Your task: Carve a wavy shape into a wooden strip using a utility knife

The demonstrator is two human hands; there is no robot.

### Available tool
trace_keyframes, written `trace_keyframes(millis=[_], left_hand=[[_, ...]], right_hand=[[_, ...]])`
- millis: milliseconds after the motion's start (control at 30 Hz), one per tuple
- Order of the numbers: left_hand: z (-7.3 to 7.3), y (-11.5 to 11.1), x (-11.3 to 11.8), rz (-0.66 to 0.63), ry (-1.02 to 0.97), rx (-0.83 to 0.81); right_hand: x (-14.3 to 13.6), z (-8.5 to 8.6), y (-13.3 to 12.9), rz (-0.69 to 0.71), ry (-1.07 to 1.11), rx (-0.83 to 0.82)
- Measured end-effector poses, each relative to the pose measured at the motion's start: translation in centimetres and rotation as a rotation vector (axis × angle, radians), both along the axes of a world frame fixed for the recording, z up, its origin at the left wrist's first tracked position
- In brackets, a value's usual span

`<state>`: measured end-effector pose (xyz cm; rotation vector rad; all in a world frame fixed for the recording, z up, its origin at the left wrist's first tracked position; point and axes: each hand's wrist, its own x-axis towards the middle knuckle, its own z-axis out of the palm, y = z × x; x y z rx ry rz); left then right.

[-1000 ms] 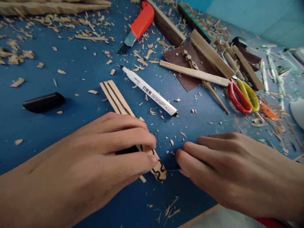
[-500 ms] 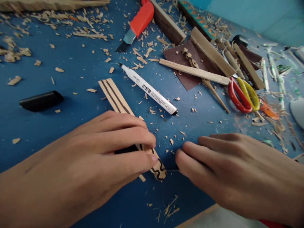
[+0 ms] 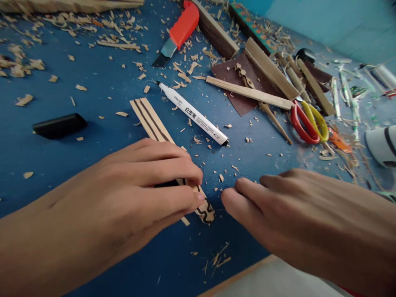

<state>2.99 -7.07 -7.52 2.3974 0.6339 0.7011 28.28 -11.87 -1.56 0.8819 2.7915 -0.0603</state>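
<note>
My left hand [image 3: 154, 185] is closed over a narrow wooden piece [image 3: 205, 213] drawn with wavy black lines, whose rounded end sticks out past the thumb. Under that hand lies a flat wooden strip [image 3: 151, 119] with long black stripes; its far end shows beyond the knuckles. To the right, my right hand [image 3: 278, 210] is closed with its fingers curled, a short gap from the rounded end. Its fingertips are turned away, so anything in them is hidden. An uncapped white whiteboard marker [image 3: 194, 114] lies just beyond both hands.
A black marker cap [image 3: 60, 125] lies at left. Farther back are a red-handled knife [image 3: 185, 24], brown sandpaper [image 3: 224, 74], wooden blocks [image 3: 269, 68] and red-and-yellow scissors [image 3: 305, 126]. Wood shavings [image 3: 23, 62] litter the blue tabletop [image 3: 102, 86]. A white cup-like thing [image 3: 382, 146] stands at right.
The view has shifted slightly, bringing more of the white cup-like thing into sight. My right hand sits a little nearer the left one. The left hand keeps its hold.
</note>
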Motion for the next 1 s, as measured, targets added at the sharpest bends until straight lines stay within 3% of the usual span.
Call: trace_keyframes(millis=[100, 267, 567, 800, 900, 1000], left_hand=[[0.0, 0.2, -0.1, -0.086, 0.055, 0.152], [0.3, 0.6, -0.1, -0.097, 0.078, 0.125], [1.6, 0.7, 0.4, -0.163, 0.177, 0.163], [2.1, 0.7, 0.5, -0.146, 0.214, 0.155], [2.1, 0.6, 0.5, -0.115, 0.221, 0.142], [2.4, 0.3, 0.3, -0.108, 0.282, 0.153]], right_hand=[[-0.1, 0.1, 0.3, 0.034, -0.04, 0.015], [0.7, -0.4, 0.3, 0.053, -0.063, -0.006], [2.4, -2.4, -0.7, 0.003, 0.043, 0.308], [3.9, -0.8, 1.4, -0.058, 0.192, 0.435], [4.8, -1.2, 3.0, -0.122, 0.156, 0.368], [5.4, -2.3, 4.1, -0.085, 0.122, 0.241]])
